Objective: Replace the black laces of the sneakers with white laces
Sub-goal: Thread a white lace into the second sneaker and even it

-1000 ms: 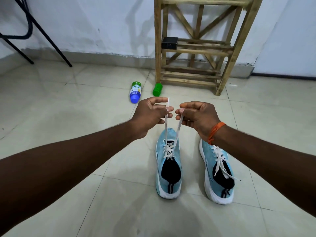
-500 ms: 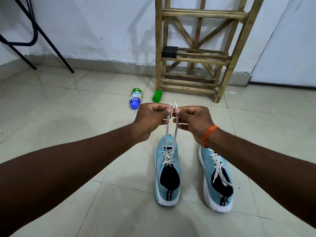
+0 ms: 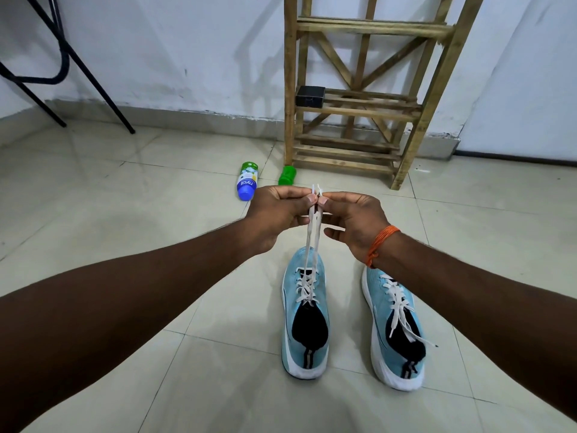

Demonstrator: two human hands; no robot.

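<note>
our hands have come closer and now touch. our left hand (image 3: 274, 214) and right hand (image 3: 352, 220) each pinch one end of the white lace (image 3: 312, 239), side by side, pulled up tight above the blue shoe (image 3: 290, 332) it is laced through. that shoe stands on the floor (image 3: 156, 214) under our hands. the other shoe (image 3: 376, 295) sits just beside it, laced in white too, ends loose. a bottle (image 3: 246, 182) lies near the wooden rack (image 3: 352, 110).
</note>
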